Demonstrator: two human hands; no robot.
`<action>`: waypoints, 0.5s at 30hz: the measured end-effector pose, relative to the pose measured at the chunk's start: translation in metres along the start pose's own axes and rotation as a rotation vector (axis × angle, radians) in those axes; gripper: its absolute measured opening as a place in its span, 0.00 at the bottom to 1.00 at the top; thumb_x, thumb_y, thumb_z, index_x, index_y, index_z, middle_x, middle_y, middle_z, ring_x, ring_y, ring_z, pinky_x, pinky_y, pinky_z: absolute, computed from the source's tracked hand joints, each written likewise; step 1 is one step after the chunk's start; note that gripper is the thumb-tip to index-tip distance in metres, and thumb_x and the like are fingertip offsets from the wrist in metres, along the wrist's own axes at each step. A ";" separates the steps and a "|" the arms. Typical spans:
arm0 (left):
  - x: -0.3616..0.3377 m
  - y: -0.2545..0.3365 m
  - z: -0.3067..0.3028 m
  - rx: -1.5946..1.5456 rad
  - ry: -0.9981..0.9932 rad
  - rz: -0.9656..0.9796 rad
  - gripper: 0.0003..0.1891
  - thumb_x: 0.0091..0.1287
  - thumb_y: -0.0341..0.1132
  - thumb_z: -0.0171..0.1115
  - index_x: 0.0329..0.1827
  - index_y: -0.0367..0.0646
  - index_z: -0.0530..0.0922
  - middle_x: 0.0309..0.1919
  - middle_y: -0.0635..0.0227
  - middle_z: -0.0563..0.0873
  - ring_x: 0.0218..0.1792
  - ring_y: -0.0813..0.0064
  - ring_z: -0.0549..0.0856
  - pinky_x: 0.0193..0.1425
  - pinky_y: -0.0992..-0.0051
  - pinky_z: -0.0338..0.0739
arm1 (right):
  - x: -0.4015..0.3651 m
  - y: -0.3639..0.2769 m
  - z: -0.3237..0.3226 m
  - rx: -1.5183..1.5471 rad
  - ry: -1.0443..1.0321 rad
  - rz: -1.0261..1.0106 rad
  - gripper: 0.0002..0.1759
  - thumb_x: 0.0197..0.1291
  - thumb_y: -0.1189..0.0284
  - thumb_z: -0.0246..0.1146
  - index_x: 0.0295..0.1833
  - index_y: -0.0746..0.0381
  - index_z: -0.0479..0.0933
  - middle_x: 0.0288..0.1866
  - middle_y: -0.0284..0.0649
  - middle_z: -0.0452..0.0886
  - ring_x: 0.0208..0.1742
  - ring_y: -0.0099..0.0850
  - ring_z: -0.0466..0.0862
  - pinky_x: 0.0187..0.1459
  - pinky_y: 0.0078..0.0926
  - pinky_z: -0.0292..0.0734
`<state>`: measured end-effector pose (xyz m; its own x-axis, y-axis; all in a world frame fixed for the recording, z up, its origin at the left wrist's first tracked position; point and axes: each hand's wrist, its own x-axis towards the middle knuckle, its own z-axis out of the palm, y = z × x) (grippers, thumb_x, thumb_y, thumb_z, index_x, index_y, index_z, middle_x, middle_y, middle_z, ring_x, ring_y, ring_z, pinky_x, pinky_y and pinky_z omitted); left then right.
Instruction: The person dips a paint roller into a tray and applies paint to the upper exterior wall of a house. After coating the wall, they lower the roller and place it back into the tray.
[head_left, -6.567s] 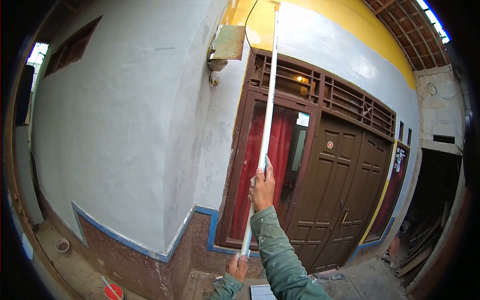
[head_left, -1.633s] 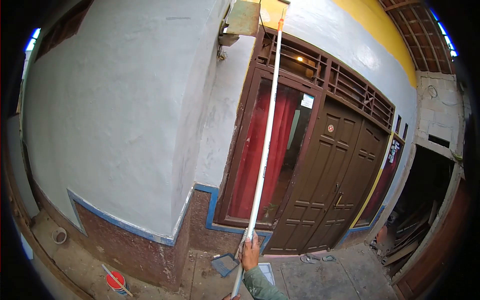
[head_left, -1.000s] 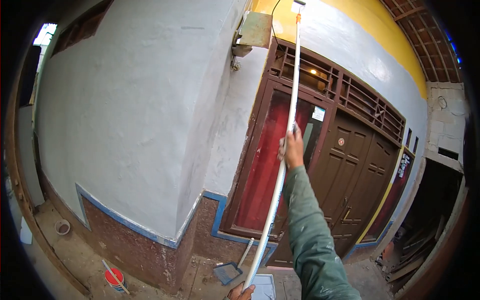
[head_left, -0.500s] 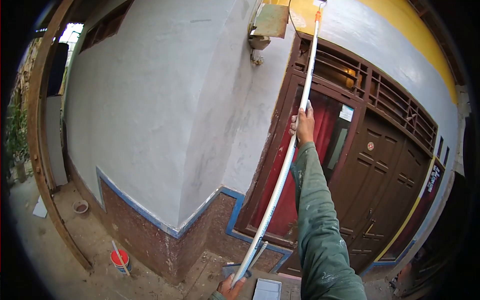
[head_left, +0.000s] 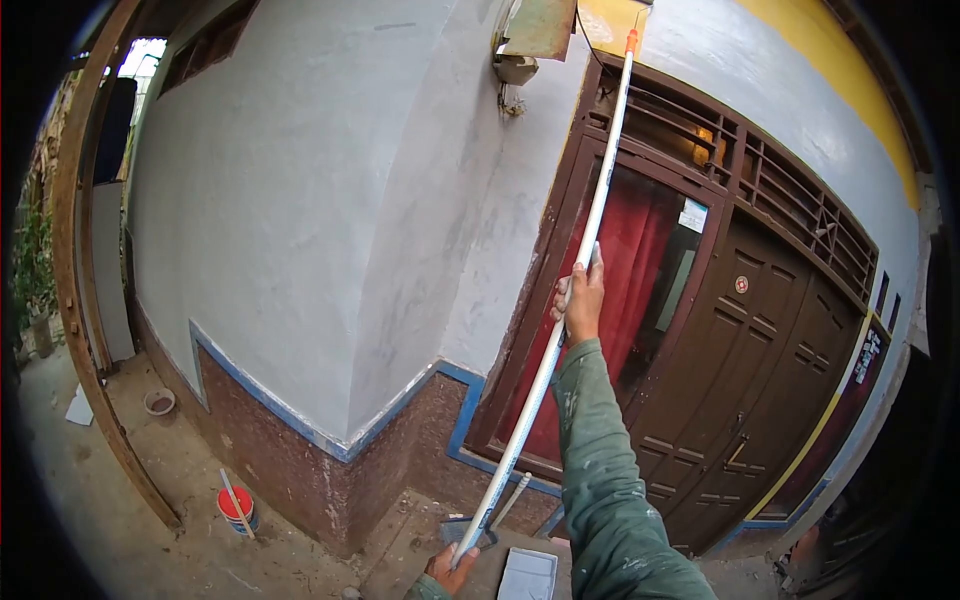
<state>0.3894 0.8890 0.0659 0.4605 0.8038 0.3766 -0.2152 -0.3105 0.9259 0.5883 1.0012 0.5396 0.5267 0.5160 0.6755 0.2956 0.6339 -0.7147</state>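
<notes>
A long white extension pole point(head_left: 530, 408) runs slanted from the bottom of the view up to the top of the wall. My right hand point(head_left: 582, 302) is wrapped round its middle, in front of the red-curtained window point(head_left: 625, 270). Lower down, my left hand point(head_left: 452, 570) grips the pole near its bottom end. At the far tip is an orange connector point(head_left: 632, 40) with a thin wire frame, up against the yellow and pale wall paint; whatever the frame carries is cut off by the top edge.
A white paint tray point(head_left: 528, 575) lies on the ground below the pole, near a dark blue tray point(head_left: 466, 533) and a short stick point(head_left: 512, 502). A red-topped bucket point(head_left: 237, 508) with a stick stands left. Brown doors point(head_left: 735, 390) are at right; a metal-covered lamp point(head_left: 516, 68) juts out above.
My right hand has come down and left with the pole, and the orange tip sits slightly lower. My left hand has moved slightly left, still holding the pole.
</notes>
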 end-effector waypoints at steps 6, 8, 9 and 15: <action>-0.008 -0.010 0.001 -0.121 0.019 0.012 0.16 0.74 0.45 0.58 0.53 0.42 0.80 0.36 0.69 0.83 0.38 0.73 0.81 0.43 0.70 0.76 | -0.037 0.012 0.001 -0.026 0.011 0.039 0.31 0.76 0.65 0.45 0.80 0.40 0.48 0.23 0.30 0.67 0.13 0.17 0.63 0.11 0.17 0.61; -0.017 -0.039 0.000 -0.203 -0.018 -0.119 0.18 0.74 0.47 0.57 0.53 0.42 0.80 0.35 0.70 0.82 0.36 0.75 0.80 0.41 0.71 0.76 | -0.046 0.017 0.000 -0.028 0.020 0.064 0.31 0.76 0.65 0.45 0.80 0.40 0.48 0.22 0.30 0.66 0.13 0.17 0.63 0.11 0.18 0.60; -0.022 -0.052 -0.001 -0.280 -0.053 -0.252 0.19 0.74 0.50 0.55 0.52 0.43 0.80 0.34 0.72 0.80 0.34 0.76 0.79 0.39 0.71 0.76 | -0.051 0.019 0.000 -0.038 0.024 0.070 0.31 0.75 0.65 0.45 0.80 0.40 0.47 0.22 0.30 0.66 0.13 0.17 0.63 0.11 0.18 0.60; -0.044 -0.067 -0.019 -0.089 -0.093 -0.150 0.23 0.75 0.56 0.50 0.49 0.45 0.81 0.28 0.75 0.78 0.30 0.81 0.77 0.34 0.74 0.75 | -0.082 0.039 0.000 -0.032 0.026 0.106 0.31 0.76 0.63 0.46 0.80 0.39 0.46 0.22 0.30 0.65 0.13 0.17 0.62 0.11 0.19 0.59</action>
<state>0.3674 0.8841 -0.0131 0.5699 0.7860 0.2398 -0.2116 -0.1416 0.9671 0.5567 0.9835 0.4568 0.5768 0.5634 0.5915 0.2621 0.5582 -0.7872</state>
